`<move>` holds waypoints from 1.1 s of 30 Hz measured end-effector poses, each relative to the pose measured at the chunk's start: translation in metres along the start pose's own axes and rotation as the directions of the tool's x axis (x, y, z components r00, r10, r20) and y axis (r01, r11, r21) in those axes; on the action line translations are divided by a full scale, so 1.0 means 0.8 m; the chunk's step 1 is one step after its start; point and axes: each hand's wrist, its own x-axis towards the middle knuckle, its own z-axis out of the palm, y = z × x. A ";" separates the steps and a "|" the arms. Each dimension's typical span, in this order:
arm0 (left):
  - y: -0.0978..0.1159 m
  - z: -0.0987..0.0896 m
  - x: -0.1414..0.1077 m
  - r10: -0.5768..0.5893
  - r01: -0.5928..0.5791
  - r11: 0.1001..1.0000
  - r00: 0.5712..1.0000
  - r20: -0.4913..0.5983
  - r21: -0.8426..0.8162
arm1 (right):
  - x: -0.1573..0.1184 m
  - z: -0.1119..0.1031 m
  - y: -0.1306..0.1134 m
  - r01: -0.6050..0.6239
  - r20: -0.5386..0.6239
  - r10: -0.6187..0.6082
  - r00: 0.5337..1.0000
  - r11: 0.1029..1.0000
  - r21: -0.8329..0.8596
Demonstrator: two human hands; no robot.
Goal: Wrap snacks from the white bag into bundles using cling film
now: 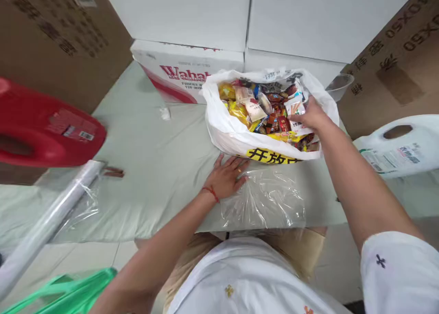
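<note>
A white plastic bag (226,135) stands wide-mouthed on the covered table, filled with small wrapped snacks (270,117). My right hand (313,115) reaches into its right side, thumb and fingers closed on a white snack packet (295,110) with an orange picture; some of the fingers are hidden behind it. Just in front of the bag, my left hand (226,177) lies flat with fingers spread, over the left edge of a clear plastic bag (270,197). The clear bag lies flat near the table's front edge.
Behind the bag stand a Wahaha carton (185,71) and white boxes (185,12). Left are a red jug (51,126), a plastic film roll (51,222) and a cardboard box (65,44). Right are a white jug (401,145), a clear tub (339,86) and another cardboard box (401,67).
</note>
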 end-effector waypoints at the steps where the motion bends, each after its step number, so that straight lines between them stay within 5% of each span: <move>1: 0.001 -0.001 0.000 0.001 -0.001 1.000 1.000 -0.007 -0.004 | -0.004 -0.009 0.008 -0.028 0.013 0.027 1.000 0.999 0.042; 6: 0.002 -0.001 0.000 0.001 -0.002 1.000 1.000 -0.028 -0.009 | -0.027 -0.045 0.039 -0.029 -0.024 0.039 0.999 0.937 0.348; 9: 0.001 0.000 0.000 0.005 -0.005 1.000 1.000 -0.024 -0.003 | -0.037 -0.065 0.042 0.212 -0.208 -0.116 0.971 0.819 0.533; 13: -0.001 -0.001 -0.001 0.005 -0.005 1.000 1.000 -0.009 0.004 | -0.063 -0.110 0.034 0.485 -0.500 -0.185 0.846 0.656 0.579; 15: -0.002 -0.002 -0.001 0.006 -0.006 1.000 1.000 -0.001 0.003 | -0.100 -0.128 0.030 0.425 -0.470 -0.114 0.875 0.644 0.635; 17: -0.001 -0.003 0.000 0.011 -0.011 1.000 1.000 -0.002 -0.001 | -0.155 -0.129 0.026 0.208 -0.254 -0.019 0.967 0.635 0.744; 19: 0.000 -0.004 0.000 0.014 -0.014 1.000 1.000 -0.006 -0.007 | -0.219 -0.108 0.022 -0.114 0.082 0.081 0.993 0.611 0.784; 21: 0.002 -0.006 0.001 0.006 -0.006 1.000 1.000 0.006 -0.012 | -0.278 -0.072 0.018 -0.418 0.450 0.096 0.888 0.580 0.699; 23: 0.004 -0.007 0.002 -0.010 0.011 1.000 0.999 0.040 -0.012 | -0.316 -0.031 0.014 -0.581 0.640 0.087 0.764 0.523 0.623; 26: 0.005 -0.008 0.002 -0.024 0.024 1.000 0.997 0.076 -0.001 | -0.329 0.019 0.011 -0.607 0.672 0.076 0.737 0.512 0.608; 33: 0.004 -0.005 0.001 -0.025 0.024 0.999 0.999 0.048 0.029 | -0.293 0.081 0.025 -0.353 0.471 0.045 0.881 0.726 0.590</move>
